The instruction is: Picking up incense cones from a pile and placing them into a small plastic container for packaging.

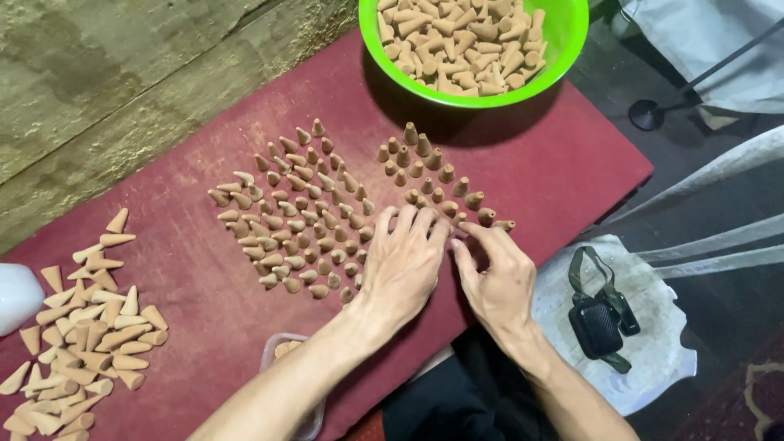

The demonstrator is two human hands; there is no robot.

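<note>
Maroon worktop, head view looking down. Left hand lies flat, palm down, fingers spread, grasping nothing; its fingertips sit at the near edge of the small cone group. Right hand is just beside the left hand, loose, index finger stretched out toward the last cone of that group, fingertip close to it; contact is too small to tell, nothing clenched.

The small cone group stands upright in rough rows just beyond both hands. The large cone grid stands left of the left hand, touching range of the thumb side, tan cones in tight rows. Green bowl full of loose cones sits beyond the small group, at the far worktop edge. Pile of lying cones is well apart, far left of the left hand, beside a white object. Clear plastic tub shows under the left forearm. Black pouch with strap lies on a white cloth, right of the right hand, off the worktop.
</note>
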